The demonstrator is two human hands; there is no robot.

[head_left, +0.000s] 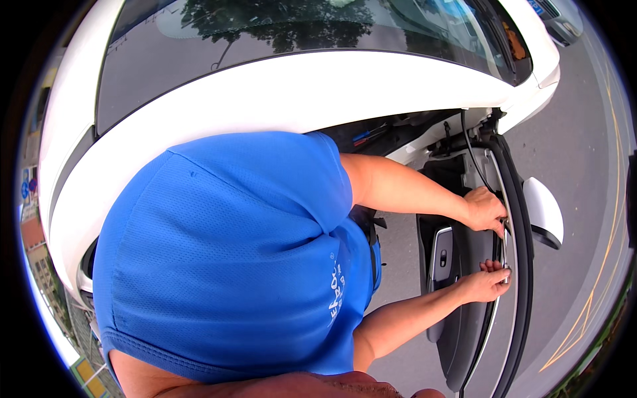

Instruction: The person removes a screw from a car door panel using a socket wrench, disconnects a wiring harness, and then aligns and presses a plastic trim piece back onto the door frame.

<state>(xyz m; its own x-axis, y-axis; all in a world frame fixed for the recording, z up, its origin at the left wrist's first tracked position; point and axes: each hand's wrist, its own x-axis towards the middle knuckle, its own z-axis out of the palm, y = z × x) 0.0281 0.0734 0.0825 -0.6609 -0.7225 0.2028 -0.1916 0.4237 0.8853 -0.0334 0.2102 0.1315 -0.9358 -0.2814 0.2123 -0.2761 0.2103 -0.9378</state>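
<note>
At the top edge of an open car door [521,265], both my hands work on a narrow shiny metal piece [507,251]. My left hand [488,211], the upper one in the picture, is closed with its fingertips pinching at one end. My right hand [490,285] is closed around the other end, thumb and forefinger pressed together. The fingers partly cover the piece, so its exact kind cannot be told. Below the hands is the dark inner door panel [458,318], with a grey window-switch plate [443,257]. My arms in blue short sleeves reach across to the door.
Alongside me stands the white car [279,93] with dark roof glass [239,33]. Red and blue slim tools [368,136] lie inside the door opening. A black cable [470,142] hangs near the hinge. The white side mirror [544,205] juts out over grey pavement. Another car [564,23] is farther off.
</note>
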